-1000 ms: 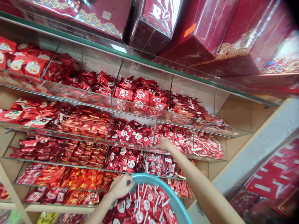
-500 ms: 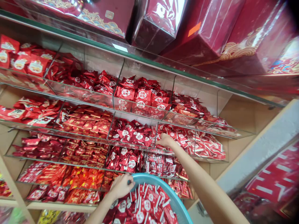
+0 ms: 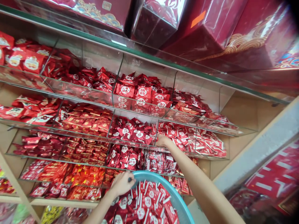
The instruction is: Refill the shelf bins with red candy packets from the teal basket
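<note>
A teal basin (image 3: 184, 205) full of small red and white packets (image 3: 149, 202) is at the bottom centre. My left hand (image 3: 123, 183) is closed on the basin's left rim, with a small dark object showing at its fingers. Farther up, my right hand (image 3: 162, 140) reaches into a clear-walled shelf compartment, at the left edge of a pile of red and white packets (image 3: 179, 133). Its fingertips are hidden among the packets and the divider, so what they hold, if anything, does not show.
Rows of clear compartments hold red packets (image 3: 125, 90), dark red packets (image 3: 130, 132) and orange-red packets (image 3: 86, 174). A green-edged glass shelf (image 3: 144, 59) crosses above, bearing large dark red boxes (image 3: 198, 37). A pale slanted post (image 3: 252, 152) stands at the right.
My right hand has moved slightly down and left within the compartment. The basin and my left hand sit a little higher in view, as the camera has shifted slightly.
</note>
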Motion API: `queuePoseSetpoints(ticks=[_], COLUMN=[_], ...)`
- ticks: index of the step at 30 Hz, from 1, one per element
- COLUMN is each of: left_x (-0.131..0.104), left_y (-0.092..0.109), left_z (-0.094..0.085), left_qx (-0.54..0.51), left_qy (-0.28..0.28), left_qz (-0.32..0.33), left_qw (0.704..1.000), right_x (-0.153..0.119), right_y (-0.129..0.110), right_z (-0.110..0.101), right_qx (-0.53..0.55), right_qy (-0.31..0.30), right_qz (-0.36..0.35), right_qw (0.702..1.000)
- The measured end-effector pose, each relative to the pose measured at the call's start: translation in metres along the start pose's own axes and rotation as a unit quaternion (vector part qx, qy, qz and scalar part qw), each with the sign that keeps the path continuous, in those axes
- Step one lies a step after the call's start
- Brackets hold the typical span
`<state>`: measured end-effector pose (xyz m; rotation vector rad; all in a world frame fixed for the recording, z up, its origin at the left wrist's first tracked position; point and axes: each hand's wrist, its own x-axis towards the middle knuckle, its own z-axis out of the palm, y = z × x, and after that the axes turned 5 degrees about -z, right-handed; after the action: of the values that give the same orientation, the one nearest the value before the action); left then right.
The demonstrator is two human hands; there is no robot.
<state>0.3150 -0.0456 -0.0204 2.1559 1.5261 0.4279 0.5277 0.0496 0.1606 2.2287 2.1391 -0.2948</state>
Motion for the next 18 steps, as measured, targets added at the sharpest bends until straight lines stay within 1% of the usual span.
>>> queuePoseSetpoints(ticks=[6,11,15,18], left_x=[0.001,0.002,0.001,0.001], left_y=[-0.003,-0.002,0.002,0.003], left_z=[0.003,0.001,-0.004,-0.006], left_qx=[0.006,0.007,0.012,0.009], left_qy=[0.010,0.010,-0.005,-0.011], left_qz=[0.016,0.021,0.014,0.016], left_qw=[1.000,1.000,1.000,1.000], right_x=[0.001,-0.008,-0.023,-0.046], right_y=[-0.001,0.003,0.012,0.023], right_z=[0.001,-0.005,-0.021,-0.040], right_qx=[0.019,0.067,0.110,0.140], right_qy=[-0.011,-0.026,-0.019,0.021], right_qz=[-0.001,-0.002,-0.004,-0.026], right_qw=[1.000,0.997,0.994,0.990])
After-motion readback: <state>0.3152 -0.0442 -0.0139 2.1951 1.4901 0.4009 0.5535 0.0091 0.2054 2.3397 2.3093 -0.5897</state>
